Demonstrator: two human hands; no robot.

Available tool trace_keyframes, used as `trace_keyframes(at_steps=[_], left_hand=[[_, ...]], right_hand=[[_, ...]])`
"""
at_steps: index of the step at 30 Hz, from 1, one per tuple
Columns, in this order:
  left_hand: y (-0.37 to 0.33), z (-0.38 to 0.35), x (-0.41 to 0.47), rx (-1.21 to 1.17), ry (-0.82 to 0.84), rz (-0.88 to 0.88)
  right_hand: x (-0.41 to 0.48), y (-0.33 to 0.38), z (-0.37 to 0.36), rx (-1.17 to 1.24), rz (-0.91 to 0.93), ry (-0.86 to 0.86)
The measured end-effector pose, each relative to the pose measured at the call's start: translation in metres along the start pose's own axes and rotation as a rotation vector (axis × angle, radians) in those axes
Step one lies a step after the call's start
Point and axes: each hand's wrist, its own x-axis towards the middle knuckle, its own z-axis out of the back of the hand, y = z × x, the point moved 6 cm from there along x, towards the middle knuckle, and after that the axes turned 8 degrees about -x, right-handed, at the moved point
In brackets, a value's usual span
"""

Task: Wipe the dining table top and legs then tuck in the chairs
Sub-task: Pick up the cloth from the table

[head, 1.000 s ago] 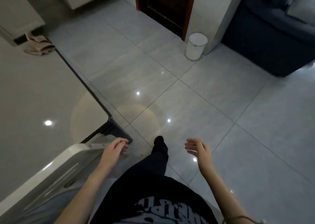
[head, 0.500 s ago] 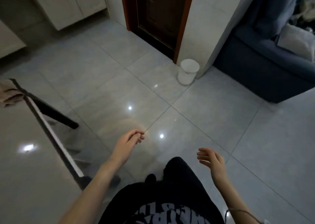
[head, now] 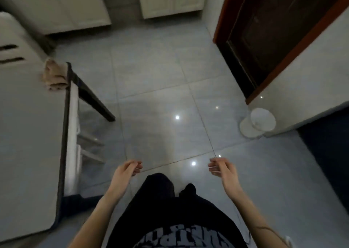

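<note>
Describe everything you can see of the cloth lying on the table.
The cloth is a small beige-pink rag of soft-looking fabric, crumpled into a loose heap with visible folds rather than spread flat. It lies on the pale, glossy table top at its far corner, right against the dark edge strip. Only the table touches it: the left hand and right hand are well away from it, loosely curled and holding nothing. Blur hides the weave and any dampness.

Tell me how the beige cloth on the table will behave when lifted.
The cloth lies crumpled in soft folds, so it will probably droop. It looks small, likely light. Near the table edge, a push may drop it.
</note>
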Motion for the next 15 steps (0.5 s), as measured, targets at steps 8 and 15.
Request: trace_keyframes(at_steps=[8,15], left_hand=[[-0.002,0.043,0.038,-0.175,-0.310,0.077],[-0.063,0.063,0.145,-0.247,-0.330,0.074]], right_hand=[[0.119,0.092,-0.086,-0.159,0.092,0.292],[0.224,0.161,-0.146,-0.209,0.068,0.265]])
